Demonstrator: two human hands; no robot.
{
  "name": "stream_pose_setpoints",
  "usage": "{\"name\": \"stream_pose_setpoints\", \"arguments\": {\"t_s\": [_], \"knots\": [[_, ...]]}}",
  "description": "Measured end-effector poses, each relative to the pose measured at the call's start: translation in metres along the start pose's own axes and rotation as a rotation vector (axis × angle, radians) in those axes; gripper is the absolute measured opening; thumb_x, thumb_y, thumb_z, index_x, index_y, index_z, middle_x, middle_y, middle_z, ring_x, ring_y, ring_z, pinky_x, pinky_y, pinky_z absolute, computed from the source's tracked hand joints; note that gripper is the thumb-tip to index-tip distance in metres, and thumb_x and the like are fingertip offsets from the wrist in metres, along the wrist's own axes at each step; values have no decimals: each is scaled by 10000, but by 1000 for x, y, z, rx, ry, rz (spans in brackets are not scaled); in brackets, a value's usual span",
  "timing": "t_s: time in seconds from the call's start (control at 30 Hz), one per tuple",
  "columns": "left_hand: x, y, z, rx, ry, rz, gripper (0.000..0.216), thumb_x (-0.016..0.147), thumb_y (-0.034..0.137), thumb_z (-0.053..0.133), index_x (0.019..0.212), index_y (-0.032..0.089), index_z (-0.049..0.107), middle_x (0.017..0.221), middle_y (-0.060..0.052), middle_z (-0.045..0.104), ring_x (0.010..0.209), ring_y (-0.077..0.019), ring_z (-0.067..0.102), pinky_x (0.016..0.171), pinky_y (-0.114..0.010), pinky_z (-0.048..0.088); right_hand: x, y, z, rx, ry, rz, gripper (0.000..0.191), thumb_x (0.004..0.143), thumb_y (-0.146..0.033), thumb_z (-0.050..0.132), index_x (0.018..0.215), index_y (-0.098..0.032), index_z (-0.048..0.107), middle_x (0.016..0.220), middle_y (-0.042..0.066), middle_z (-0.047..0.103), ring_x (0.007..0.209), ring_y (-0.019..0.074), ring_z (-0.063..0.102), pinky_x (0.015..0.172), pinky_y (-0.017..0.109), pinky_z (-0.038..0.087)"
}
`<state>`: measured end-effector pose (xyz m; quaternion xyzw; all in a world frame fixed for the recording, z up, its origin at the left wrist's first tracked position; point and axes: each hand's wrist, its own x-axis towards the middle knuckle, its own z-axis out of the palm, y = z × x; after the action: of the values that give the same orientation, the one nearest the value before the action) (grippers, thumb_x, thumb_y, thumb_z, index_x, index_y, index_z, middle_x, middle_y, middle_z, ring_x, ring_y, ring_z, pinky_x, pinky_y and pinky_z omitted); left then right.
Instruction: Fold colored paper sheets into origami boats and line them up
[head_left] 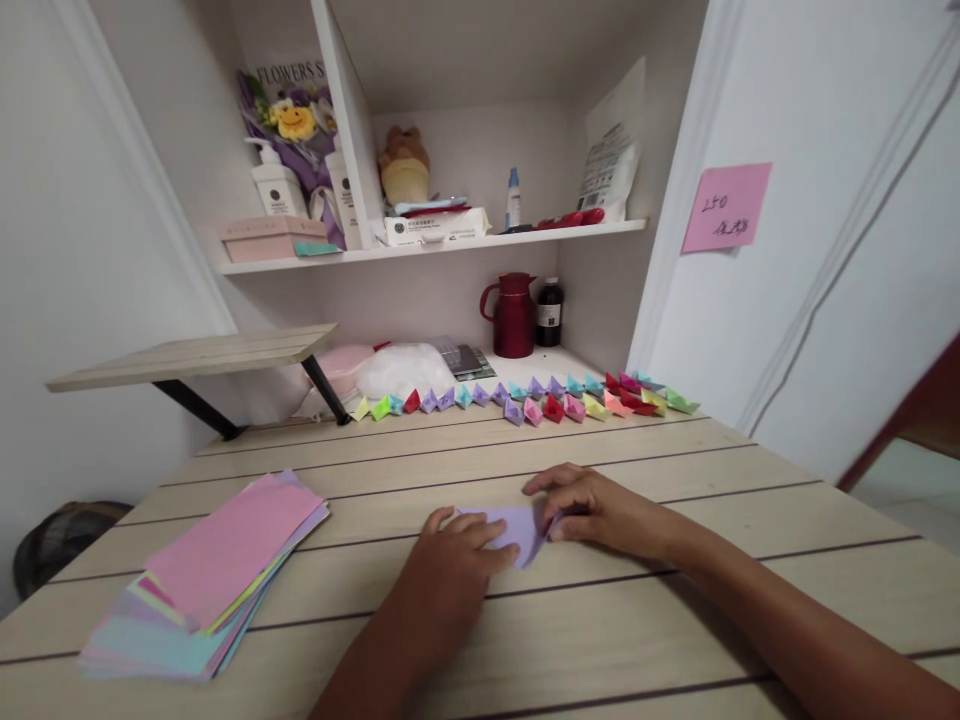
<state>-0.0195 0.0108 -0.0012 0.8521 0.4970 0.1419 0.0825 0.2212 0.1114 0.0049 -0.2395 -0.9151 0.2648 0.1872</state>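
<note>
A small piece of purple paper [517, 530], partly folded, lies on the wooden table in front of me. My left hand [457, 552] rests on its left part with the fingers stretched out, pressing it down. At the paper's right edge, which is raised, my right hand [577, 507] pinches it between thumb and fingers. The fingers hide part of the folds. To the left lies a loose stack of coloured paper sheets [240, 550], pink on top. Folded paper boats [553, 407] in several colours stand in rows along the back of the table.
A small raised wooden stand [202, 355] is at the back left. Behind the boats are a red jug [514, 318], a dark bottle [550, 312] and a white plastic bag [405, 371]. A pink note [726, 208] sticks to the right wall.
</note>
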Motion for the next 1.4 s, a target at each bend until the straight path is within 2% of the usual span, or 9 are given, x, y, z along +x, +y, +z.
{"name": "stream_pose_setpoints", "arguments": {"t_s": [0.23, 0.6, 0.7, 0.8, 0.93, 1.03, 1.17, 1.3, 1.4], "knots": [[-1, -3, -6, 13, -75, 30, 417, 894, 150, 462, 1214, 373, 612, 1397, -8, 520, 1300, -256, 455, 1044, -492, 344, 9, 5, 16, -1, 173, 76, 231, 856, -420, 617, 750, -218, 650, 1062, 48, 691, 1025, 230, 587, 917, 379, 424], [0, -2, -5, -13, -60, 32, 409, 901, 144, 455, 1203, 366, 619, 1377, 7, 545, 1280, -240, 467, 1034, -452, 358, 21, 3, 32, -200, 223, 285, 216, 780, -383, 687, 704, -221, 564, 998, 25, 661, 947, 235, 567, 862, 391, 407], [-1, -4, 0, -24, -1, 16, 467, 908, 146, 458, 1335, 330, 497, 1359, -7, 562, 1233, -216, 499, 1034, -415, 360, 22, 3, 32, -215, 218, 286, 200, 768, -370, 691, 704, -223, 571, 1003, 30, 653, 943, 236, 565, 855, 386, 408], [-1, -6, 4, 15, -3, 48, 536, 912, 130, 447, 1392, 365, 407, 1406, -8, 513, 1238, -216, 483, 1027, -421, 351, 23, 3, 32, -213, 225, 284, 194, 763, -366, 695, 703, -224, 578, 994, 33, 650, 935, 234, 567, 851, 381, 411], [-2, -6, 5, 81, -67, 70, 533, 876, 113, 483, 1311, 420, 499, 1465, -4, 440, 1295, -258, 424, 1021, -467, 329, 20, 9, 29, -211, 242, 297, 159, 763, -377, 694, 788, -240, 617, 965, 32, 653, 920, 235, 571, 849, 389, 420], [-2, -3, 1, 87, -99, 56, 586, 841, 73, 476, 1318, 415, 495, 1473, -16, 429, 1300, -263, 423, 1023, -487, 322, 13, 20, 21, -231, 277, 321, 123, 800, -316, 640, 907, -256, 646, 1011, 42, 654, 961, 243, 571, 875, 411, 417], [-2, 2, -5, 84, -116, 43, 578, 826, 69, 467, 1300, 393, 525, 1459, -41, 448, 1299, -273, 429, 1035, -528, 301, 2, 30, 5, -175, 272, 316, 155, 848, -298, 553, 929, -242, 673, 1023, 57, 665, 959, 239, 588, 864, 397, 441], [-1, 6, -7, 96, -119, 18, 531, 819, 108, 494, 1263, 392, 560, 1432, -39, 482, 1280, -284, 446, 1053, -578, 257, 0, 20, 0, -115, 235, 298, 314, 925, -409, 440, 923, -217, 690, 964, 76, 684, 919, 250, 603, 854, 408, 457], [-1, 7, -6, 122, -111, 15, 503, 813, 132, 512, 1246, 378, 577, 1445, -52, 462, 1277, -299, 440, 1062, -615, 212, 2, 6, 5, -103, 262, 266, 305, 921, -416, 467, 1065, -225, 656, 1034, 83, 669, 970, 257, 591, 902, 433, 444]]}}
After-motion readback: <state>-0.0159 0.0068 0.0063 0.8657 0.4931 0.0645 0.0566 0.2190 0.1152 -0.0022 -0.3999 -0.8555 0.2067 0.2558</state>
